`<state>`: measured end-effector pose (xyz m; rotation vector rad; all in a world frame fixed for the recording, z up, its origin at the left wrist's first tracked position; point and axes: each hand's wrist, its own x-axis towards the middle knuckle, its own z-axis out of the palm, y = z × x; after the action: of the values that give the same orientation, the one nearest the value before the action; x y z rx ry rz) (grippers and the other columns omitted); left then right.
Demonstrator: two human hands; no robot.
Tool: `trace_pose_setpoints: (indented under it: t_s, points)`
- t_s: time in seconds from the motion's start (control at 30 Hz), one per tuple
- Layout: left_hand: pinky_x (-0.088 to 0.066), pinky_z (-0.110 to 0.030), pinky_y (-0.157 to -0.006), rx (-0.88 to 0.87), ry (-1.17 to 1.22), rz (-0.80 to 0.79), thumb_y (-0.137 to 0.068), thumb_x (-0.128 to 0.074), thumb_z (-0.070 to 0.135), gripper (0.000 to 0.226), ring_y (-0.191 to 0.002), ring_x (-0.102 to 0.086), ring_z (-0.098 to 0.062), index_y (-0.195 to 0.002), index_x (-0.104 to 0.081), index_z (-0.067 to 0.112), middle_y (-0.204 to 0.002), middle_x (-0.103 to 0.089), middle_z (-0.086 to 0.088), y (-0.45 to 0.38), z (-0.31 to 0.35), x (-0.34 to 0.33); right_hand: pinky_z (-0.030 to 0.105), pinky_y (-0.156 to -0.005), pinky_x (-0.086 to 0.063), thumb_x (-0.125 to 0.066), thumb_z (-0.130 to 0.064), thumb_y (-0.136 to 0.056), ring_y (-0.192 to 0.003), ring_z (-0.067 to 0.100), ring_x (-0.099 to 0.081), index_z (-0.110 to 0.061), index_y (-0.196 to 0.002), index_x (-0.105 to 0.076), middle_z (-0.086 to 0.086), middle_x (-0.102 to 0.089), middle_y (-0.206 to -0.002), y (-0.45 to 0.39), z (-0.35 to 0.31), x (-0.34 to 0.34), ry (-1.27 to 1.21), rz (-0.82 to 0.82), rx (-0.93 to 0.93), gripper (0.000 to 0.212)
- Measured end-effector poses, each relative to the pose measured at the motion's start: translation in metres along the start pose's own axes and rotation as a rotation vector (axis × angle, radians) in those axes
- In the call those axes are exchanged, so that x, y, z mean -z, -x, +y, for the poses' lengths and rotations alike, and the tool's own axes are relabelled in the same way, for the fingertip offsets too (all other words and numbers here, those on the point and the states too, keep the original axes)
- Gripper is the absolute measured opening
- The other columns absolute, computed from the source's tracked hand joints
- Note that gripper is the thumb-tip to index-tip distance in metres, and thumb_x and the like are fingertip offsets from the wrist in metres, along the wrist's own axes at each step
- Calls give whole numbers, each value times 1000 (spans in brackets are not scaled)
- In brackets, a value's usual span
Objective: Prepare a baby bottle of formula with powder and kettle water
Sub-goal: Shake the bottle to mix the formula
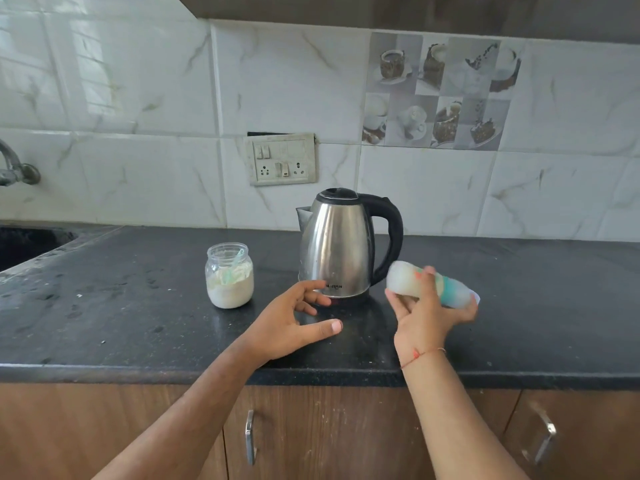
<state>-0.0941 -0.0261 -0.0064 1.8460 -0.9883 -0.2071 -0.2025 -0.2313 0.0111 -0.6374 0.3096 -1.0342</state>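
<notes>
The right hand (427, 315) is holding the bottle (429, 284) above the worktop (138, 323), just to the right of the kettle (337, 244). The bottle is lying almost on its side: its long axis is running from upper left to lower right, with the rounded base pointing left toward the kettle and the cap end pointing right and a little down. The fingers (425, 278) are curling round the middle of the bottle and clamping it. The bottle is a blurred, translucent plastic cylinder with a teal ring near the cap end, and it is looking milky white inside.

The left hand (294, 327) is hovering low over the worktop in front of the kettle, with its fingers apart and loosely bent, gripping nothing. Whether the fingertips are touching the kettle's base one cannot tell.

The kettle is standing upright, a smooth, shiny steel body that is narrowing toward the top, with a black lid and a black curved handle on the right; its spout is pointing left. To its left, apart from it, a small round glass jar (229, 275) is standing without lid, about half full of white powder, with a pale green scoop (232, 266) leaning inside. The worktop is a dark, speckled stone, dusty in places.
</notes>
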Motion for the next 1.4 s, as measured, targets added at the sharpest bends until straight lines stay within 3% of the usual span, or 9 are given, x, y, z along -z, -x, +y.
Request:
trace_pose_setpoints:
  t_s: [0.17, 0.3, 0.43, 0.57, 0.87, 1.0, 1.13, 1.27, 1.4]
  points:
    - [-58, -34, -104, 40, 130, 53, -91, -82, 54, 66, -113, -72, -9, -149, -55, 36, -123, -75, 17, -2, -3, 1, 55, -71, -67, -83, -13, -93, -110, 31, -76, -46, -140, -45, 5, -65, -126, 13, -2, -4, 435, -398, -174, 69]
    - [-57, -18, -96, 72, 237, 131, -105, -70, 37, 32, -117, -73, -21, -136, -65, 32, -120, -79, 3, -1, 1, -1, 58, -73, -67, -80, -12, -96, -122, 39, -70, -35, -138, -37, 8, -60, -136, -8, -1, 3, -67, 61, -14, 65]
    - [-58, -29, -101, 54, 147, 123, -106, -70, 28, 15, -108, -76, -15, -120, -75, 31, -108, -82, 7, -2, -2, -2, 58, -71, -66, -84, -15, -93, -103, 32, -79, -43, -143, -44, 7, -71, -119, 10, 2, 0, 400, -412, -198, 70]
    - [-54, -27, -83, 33, 93, 158, -109, -66, 27, 12, -80, -66, -10, -110, -77, 29, -100, -83, 10, -2, -3, -2, 57, -69, -66, -81, -9, -93, -120, 40, -72, -31, -144, -33, 11, -64, -136, -13, 3, 6, -12, 25, -34, 73]
    - [-42, -13, -61, 3, 76, 190, -110, -64, 25, 13, -57, -49, 1, -107, -77, 24, -97, -83, 7, -1, -2, -3, 57, -70, -66, -83, -11, -90, -125, 44, -68, -26, -143, -36, 6, -63, -134, -15, 2, 7, -68, 52, -28, 73]
    - [-42, -18, -61, 8, 59, 187, -110, -64, 26, 13, -57, -47, -3, -107, -76, 25, -98, -83, 8, -3, -4, -2, 56, -69, -66, -85, -14, -91, -109, 36, -76, -43, -143, -45, 9, -66, -129, 7, 4, 1, 398, -384, -194, 72]
    - [-43, -27, -65, 5, 64, 186, -111, -63, 28, 14, -64, -48, -13, -108, -76, 26, -98, -82, 9, -3, -6, -2, 56, -70, -66, -81, -13, -94, -124, 40, -68, -33, -146, -32, 6, -56, -139, -12, 4, 7, -73, 83, -8, 74]
    - [-46, -30, -69, 13, 51, 183, -111, -63, 26, 13, -67, -53, -12, -107, -76, 26, -98, -83, 10, -4, -5, -2, 55, -67, -65, -84, -16, -92, -104, 37, -78, -40, -139, -48, 10, -69, -123, 3, 3, 5, 393, -406, -236, 65]
    - [-48, -35, -77, 15, 92, 185, -111, -63, 27, 15, -76, -58, -24, -106, -77, 25, -98, -83, 5, -3, -7, -2, 58, -68, -66, -83, -12, -93, -119, 41, -72, -31, -140, -36, 9, -64, -136, -15, 5, 7, -46, 24, -53, 69]
